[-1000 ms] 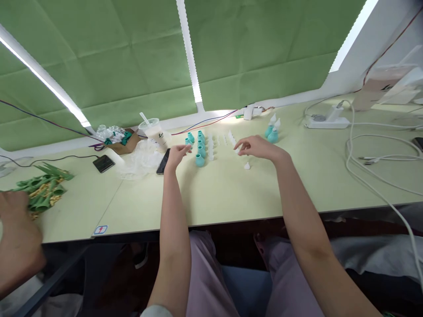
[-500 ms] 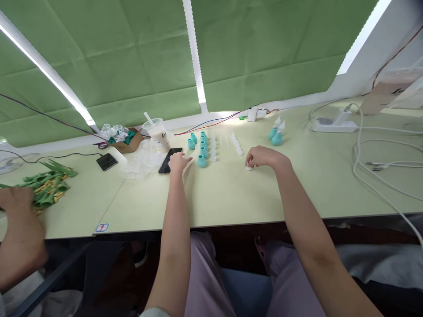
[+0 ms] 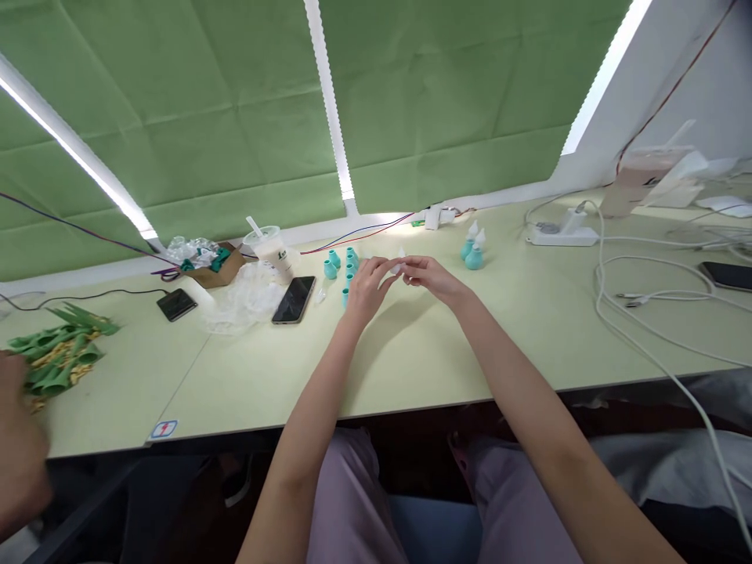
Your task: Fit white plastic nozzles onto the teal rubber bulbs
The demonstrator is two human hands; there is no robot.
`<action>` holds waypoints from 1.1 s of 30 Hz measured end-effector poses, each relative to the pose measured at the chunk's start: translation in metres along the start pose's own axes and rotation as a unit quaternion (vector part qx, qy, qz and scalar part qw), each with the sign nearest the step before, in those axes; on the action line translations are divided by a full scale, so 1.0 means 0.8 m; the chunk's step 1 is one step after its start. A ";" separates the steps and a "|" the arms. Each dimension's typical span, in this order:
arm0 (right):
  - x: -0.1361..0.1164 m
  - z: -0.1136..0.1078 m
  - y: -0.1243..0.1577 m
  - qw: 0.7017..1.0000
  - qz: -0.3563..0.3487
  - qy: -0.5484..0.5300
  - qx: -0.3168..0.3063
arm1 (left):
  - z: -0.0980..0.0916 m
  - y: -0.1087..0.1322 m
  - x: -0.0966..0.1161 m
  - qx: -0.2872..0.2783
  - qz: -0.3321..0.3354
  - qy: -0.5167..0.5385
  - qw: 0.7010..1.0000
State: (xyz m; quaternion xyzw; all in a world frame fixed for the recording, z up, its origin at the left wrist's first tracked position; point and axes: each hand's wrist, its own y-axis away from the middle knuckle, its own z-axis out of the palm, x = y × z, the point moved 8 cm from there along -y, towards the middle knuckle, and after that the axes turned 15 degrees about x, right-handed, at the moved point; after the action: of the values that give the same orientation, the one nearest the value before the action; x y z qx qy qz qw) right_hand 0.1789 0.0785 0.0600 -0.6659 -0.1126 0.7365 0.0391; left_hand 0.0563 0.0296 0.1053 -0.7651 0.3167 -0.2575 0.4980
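Observation:
My left hand and my right hand meet above the table, fingertips pinched around a small translucent white pointed piece. Fingers cover most of that piece. Several small teal vase-shaped pieces stand just beyond and left of my left hand, which partly hides them. To the right of my right hand are two teal vase-shaped pieces with white pointed tops. A small clear piece lies beside the black phone. My hands hide the rows of white pieces.
A drink cup, crumpled clear plastic bag and cardboard box stand at back left. Green parts lie far left near another person's arm. A power strip and white cables occupy the right.
My left hand has left the phone and moved right to meet my right hand. My right hand has lifted the small white piece off the table and moved left.

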 end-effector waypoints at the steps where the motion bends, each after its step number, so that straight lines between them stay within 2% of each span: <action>1: 0.004 0.001 -0.001 1.000 0.008 -0.009 -0.005 | 0.002 0.002 0.001 0.006 -0.008 0.011 1.000; 8: 0.027 -0.003 -0.010 0.999 0.036 0.035 0.006 | 0.012 0.006 -0.021 0.000 -0.096 0.075 0.993; 11: 0.032 -0.016 -0.018 0.995 0.029 0.062 0.071 | 0.014 0.009 -0.026 -0.001 -0.133 0.096 0.986; 14: 0.024 -0.033 -0.023 0.986 -0.010 0.046 0.158 | 0.022 0.017 -0.033 -0.022 -0.179 0.126 0.976; 16: 0.014 -0.036 -0.021 0.982 -0.048 0.047 0.175 | 0.030 0.025 -0.040 -0.051 -0.214 0.141 0.965; 18: 0.002 -0.031 -0.018 0.979 -0.088 0.075 0.166 | 0.038 0.033 -0.046 -0.081 -0.243 0.140 0.957; 20: -0.003 -0.023 -0.015 0.976 -0.111 0.112 0.147 | 0.041 0.035 -0.049 -0.093 -0.241 0.120 0.959; 25: 0.000 -0.006 -0.014 0.972 -0.137 0.152 0.116 | 0.035 0.028 -0.043 -0.077 -0.171 0.064 0.980; 33: 0.001 0.000 -0.010 0.974 -0.130 0.161 0.090 | 0.032 0.029 -0.049 -0.064 -0.186 0.054 0.979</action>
State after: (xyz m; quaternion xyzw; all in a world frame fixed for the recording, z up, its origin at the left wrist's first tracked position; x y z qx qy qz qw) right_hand 0.1778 0.0861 0.0608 -0.7491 -0.1234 0.6153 0.2121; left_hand 0.0425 0.0669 0.0711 -0.8258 0.2105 -0.3658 0.3741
